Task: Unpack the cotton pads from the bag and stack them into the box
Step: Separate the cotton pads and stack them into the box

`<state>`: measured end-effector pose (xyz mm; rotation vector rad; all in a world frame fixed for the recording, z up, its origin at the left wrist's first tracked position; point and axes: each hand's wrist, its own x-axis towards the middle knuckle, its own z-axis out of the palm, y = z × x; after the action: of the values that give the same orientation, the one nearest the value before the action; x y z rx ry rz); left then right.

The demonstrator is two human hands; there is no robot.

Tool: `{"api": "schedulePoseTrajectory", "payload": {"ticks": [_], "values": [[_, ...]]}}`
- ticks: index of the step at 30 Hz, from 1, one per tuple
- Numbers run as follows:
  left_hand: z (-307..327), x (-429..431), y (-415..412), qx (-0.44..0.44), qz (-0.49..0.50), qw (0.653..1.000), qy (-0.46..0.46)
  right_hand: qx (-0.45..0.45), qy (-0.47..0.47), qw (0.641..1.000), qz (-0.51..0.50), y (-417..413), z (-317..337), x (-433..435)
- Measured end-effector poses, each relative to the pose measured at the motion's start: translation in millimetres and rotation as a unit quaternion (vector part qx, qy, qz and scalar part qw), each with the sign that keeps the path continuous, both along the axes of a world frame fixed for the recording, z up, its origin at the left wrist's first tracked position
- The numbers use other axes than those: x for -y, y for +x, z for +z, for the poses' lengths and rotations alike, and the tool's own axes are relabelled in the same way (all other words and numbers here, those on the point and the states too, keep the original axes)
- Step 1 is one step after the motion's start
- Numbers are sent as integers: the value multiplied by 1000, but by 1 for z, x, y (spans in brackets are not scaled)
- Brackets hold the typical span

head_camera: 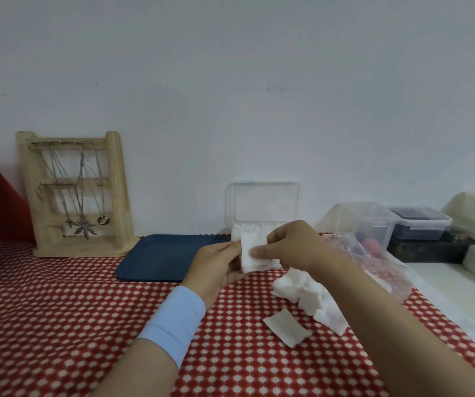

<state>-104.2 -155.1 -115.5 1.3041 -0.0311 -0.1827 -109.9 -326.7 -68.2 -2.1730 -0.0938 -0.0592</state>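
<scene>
A: As the head view shows, both hands meet above the red patterned tablecloth, just in front of the clear box. What is each hand doing?

B: The left hand grips the left edge and underside of a small stack of cotton pads. The right hand pinches the same stack from the right, thumb laid across its front face. Both hands are closed on the stack, which is held upright and clear of the cloth. A light blue band circles the left wrist.

A: Location of the remaining pads?

B: A loose pile of pads lies on the cloth under the right forearm. One single pad lies apart, nearer the camera. More pads stand inside the box, behind the held stack.

A: Box condition?

B: Its hinged lid stands raised against the wall.

A: And the bag?

B: The clear plastic bag lies crumpled to the right of the pile, partly behind the right arm.

A: Surroundings?

B: A dark blue tray lies left of the box. A wooden jewellery stand with necklaces stands further left. Plastic containers sit at the right.
</scene>
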Motion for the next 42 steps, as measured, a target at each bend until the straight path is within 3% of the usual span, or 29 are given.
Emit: {"api": "schedulePoseTrajectory", "payload": {"ticks": [10,15,27,32,37,42], "values": [[1,-1,-1,13,-53,998,31,39,-118,992,-14,3,-1,4],[4,-6,-3,50,-93,990,94,-7,21,999,49,0,-1,11],[22,-8,-2,118,-73,934,328,-17,-86,987,136,-1,0,14],[40,5,23,145,-57,915,372,-5,-31,997,71,21,20,39],[57,31,62,232,-5,868,440,3,108,994,-36,53,43,68],[42,64,86,242,-105,774,575,-28,38,997,-53,66,37,74]]}}
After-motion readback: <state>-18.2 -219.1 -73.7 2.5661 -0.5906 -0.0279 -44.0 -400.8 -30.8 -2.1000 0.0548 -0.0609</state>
